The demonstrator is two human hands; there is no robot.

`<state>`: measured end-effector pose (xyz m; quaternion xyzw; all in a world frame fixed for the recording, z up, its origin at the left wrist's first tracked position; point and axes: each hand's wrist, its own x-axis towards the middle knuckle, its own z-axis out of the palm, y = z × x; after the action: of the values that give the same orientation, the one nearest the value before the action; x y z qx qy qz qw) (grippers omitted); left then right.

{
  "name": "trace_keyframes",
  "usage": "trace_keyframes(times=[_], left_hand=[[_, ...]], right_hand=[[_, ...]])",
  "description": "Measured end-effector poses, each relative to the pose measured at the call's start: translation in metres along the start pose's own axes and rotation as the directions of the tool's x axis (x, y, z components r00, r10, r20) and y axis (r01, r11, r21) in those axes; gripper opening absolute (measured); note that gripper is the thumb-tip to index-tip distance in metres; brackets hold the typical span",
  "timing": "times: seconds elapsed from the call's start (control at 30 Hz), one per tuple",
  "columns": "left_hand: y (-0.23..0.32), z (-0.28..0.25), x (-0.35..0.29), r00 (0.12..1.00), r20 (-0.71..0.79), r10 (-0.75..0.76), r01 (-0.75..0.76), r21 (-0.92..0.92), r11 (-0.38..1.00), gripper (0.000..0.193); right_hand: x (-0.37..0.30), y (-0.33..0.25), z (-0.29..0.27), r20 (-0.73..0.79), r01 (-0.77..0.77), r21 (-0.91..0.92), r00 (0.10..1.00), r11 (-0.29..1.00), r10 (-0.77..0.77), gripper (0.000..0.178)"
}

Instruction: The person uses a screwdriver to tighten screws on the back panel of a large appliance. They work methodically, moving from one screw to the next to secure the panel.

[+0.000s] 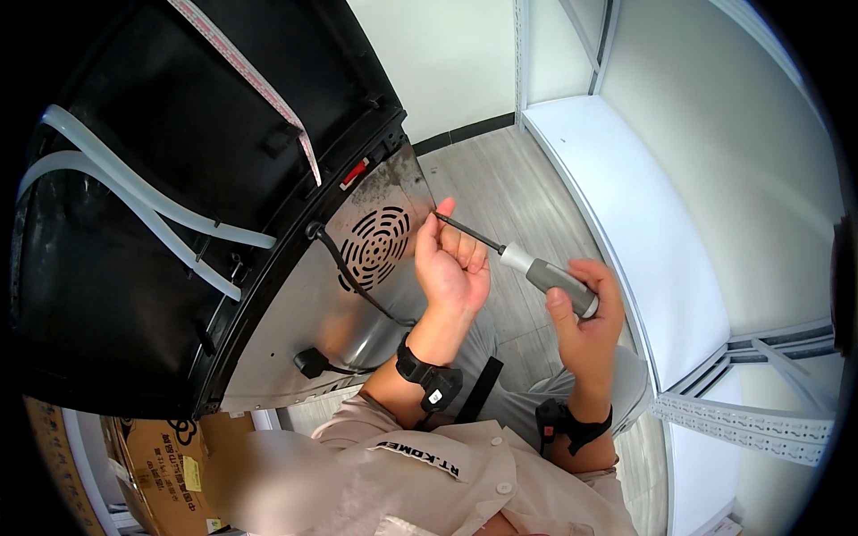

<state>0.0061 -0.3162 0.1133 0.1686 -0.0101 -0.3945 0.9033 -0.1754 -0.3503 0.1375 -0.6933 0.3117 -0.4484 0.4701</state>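
Your screwdriver (547, 275) lies between your two hands, and its long axis is what counts: it slants from the handle at your right up and leftward to the tip, which sits right by the free edge of the steel panel (308, 304). Your left hand (454, 275) is the nearer one to that edge; your right hand (592, 313) is well apart from it, at the handle's butt.

Your right fingers and thumb are closed around the handle. Your left fingers curl inward, palm up, with thumb and index at the tip; whether they pinch the shaft or something small, you cannot tell from here.

The shaft is slim, dark and straight, running into a white collar and a thick, rounded grey grip. The panel is thin, glossy sheet metal, smudged dark near its upper corner and pierced by a round vent (375, 248) of curved slots. Above it stands a matte black plastic housing (134, 295), with smooth, translucent hoses (188, 217) bending across it and a bright red switch (355, 173) at its rim.
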Motion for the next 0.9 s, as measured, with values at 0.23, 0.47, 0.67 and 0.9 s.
trace_keyframes(times=[0.23, 0.47, 0.67, 0.9], left_hand=[[0.0, 0.005, -0.001, 0.999, -0.038, 0.004, -0.001, 0.086, 0.996, 0.027], [-0.001, 0.002, 0.001, 0.995, -0.066, 0.075, -0.061, 0.183, 0.981, 0.027], [0.0, 0.002, -0.002, 0.995, -0.055, 0.086, -0.075, 0.183, 0.98, 0.031], [0.001, 0.005, -0.008, 0.996, -0.07, 0.048, -0.043, 0.074, 0.996, 0.029]], right_hand=[[0.002, -0.003, 0.01, -0.057, 0.1, 0.171, 0.994, 0.98, -0.091, 0.036], [0.002, 0.002, -0.005, 0.146, -0.3, 0.05, 0.946, 0.953, 0.29, 0.037], [0.0, 0.006, 0.001, 0.055, 0.146, 0.194, 0.986, 0.97, -0.159, 0.039], [-0.001, 0.014, 0.009, 0.008, 0.21, 0.208, 0.976, 0.955, -0.216, 0.037]])
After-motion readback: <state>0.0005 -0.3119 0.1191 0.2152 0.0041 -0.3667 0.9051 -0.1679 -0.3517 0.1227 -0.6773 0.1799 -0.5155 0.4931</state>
